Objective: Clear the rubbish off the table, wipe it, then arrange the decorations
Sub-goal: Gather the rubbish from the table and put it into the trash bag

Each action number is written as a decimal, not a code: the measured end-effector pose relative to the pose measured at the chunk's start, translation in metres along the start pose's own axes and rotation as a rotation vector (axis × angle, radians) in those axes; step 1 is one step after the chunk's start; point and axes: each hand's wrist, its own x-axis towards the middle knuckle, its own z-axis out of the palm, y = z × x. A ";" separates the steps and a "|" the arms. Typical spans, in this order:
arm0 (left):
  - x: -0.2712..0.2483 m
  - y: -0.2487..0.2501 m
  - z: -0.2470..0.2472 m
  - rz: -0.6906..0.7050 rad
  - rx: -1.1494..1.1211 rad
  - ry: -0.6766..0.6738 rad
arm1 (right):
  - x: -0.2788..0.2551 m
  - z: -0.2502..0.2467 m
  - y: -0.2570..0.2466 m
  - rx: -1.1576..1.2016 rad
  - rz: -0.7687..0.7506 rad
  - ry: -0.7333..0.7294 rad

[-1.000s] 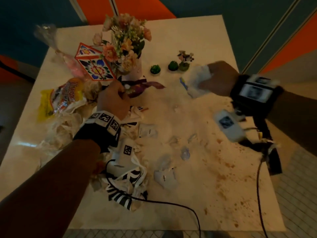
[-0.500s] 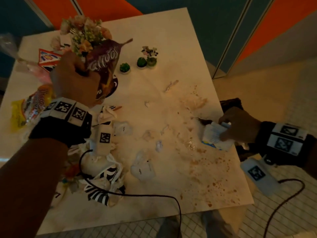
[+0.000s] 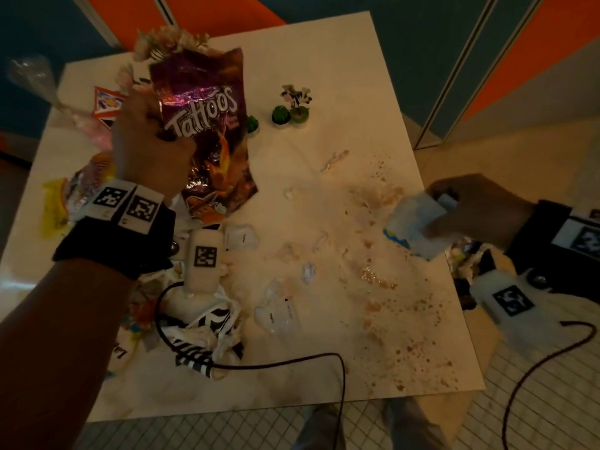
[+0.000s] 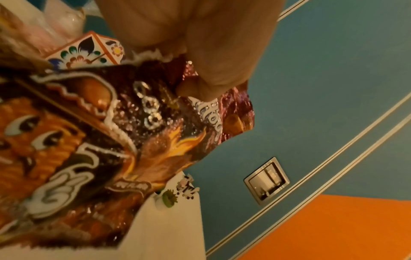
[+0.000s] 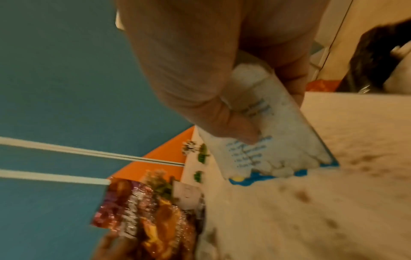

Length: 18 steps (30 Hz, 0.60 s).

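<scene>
On the table [image 3: 324,53], crumpled wrappers [image 3: 207,332] lie nearest, with brown stains [image 3: 383,306] to their right. Above the wrappers, the left hand [image 3: 146,147] has its fingers curled tight round a purple chip bag [image 3: 207,138] lifted off the table; at the table's right edge the right hand [image 3: 477,206] pinches a white-and-blue packet [image 3: 412,228]. Beyond the bag stand small green plants [image 3: 281,115], flowers [image 3: 168,40] and a patterned tile [image 3: 105,103].

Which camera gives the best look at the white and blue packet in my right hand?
The right wrist view: the white and blue paper packet fills it, print visible. The head view shows it small; the left wrist view misses it.
</scene>
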 end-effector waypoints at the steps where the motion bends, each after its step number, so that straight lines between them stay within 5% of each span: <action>1: -0.001 0.004 0.000 -0.013 -0.022 -0.003 | -0.002 -0.007 -0.008 0.109 -0.026 0.055; 4: -0.003 0.022 0.002 -0.003 -0.123 -0.025 | -0.002 -0.021 -0.028 0.415 -0.075 0.121; 9: -0.015 0.074 0.028 0.054 -0.278 -0.106 | -0.008 -0.034 -0.030 0.588 -0.068 0.252; 18: -0.086 0.170 0.155 0.054 -0.377 -0.364 | -0.033 -0.067 0.083 0.745 0.120 0.442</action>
